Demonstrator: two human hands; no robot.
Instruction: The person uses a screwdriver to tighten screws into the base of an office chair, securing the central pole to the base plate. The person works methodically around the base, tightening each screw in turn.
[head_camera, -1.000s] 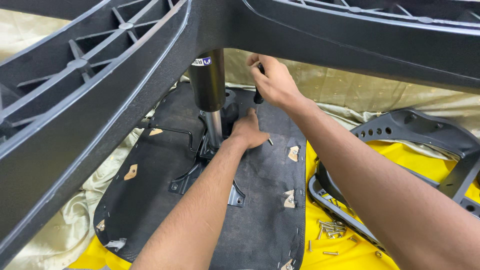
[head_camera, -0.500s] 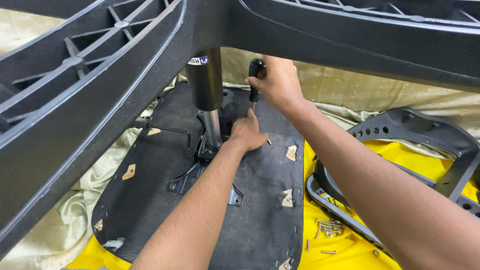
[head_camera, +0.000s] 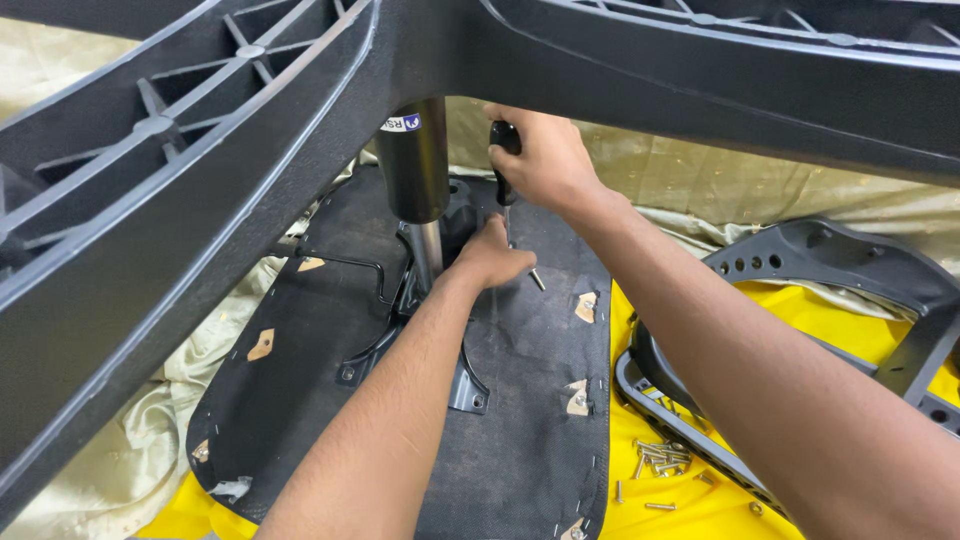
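Note:
An upturned office chair lies under me: its black fabric seat underside (head_camera: 520, 420) faces up, with the gas cylinder (head_camera: 418, 165) rising to the black star base (head_camera: 300, 120) close to the camera. My right hand (head_camera: 545, 160) grips the black handle of a screwdriver (head_camera: 503, 140) held upright beside the cylinder. My left hand (head_camera: 492, 252) rests below it at the shaft near the metal mounting plate (head_camera: 465, 380), fingers pinched around the tip area; a screw (head_camera: 537, 279) shows by its fingers.
A yellow sheet (head_camera: 780, 330) and a pale gold cloth (head_camera: 90, 420) cover the floor. Black plastic chair armrest parts (head_camera: 840, 270) lie at right. Several loose screws (head_camera: 665, 460) are scattered on the yellow sheet beside the seat.
My right hand has lifted the screwdriver a little and set it more upright. My left hand stays at the mounting plate.

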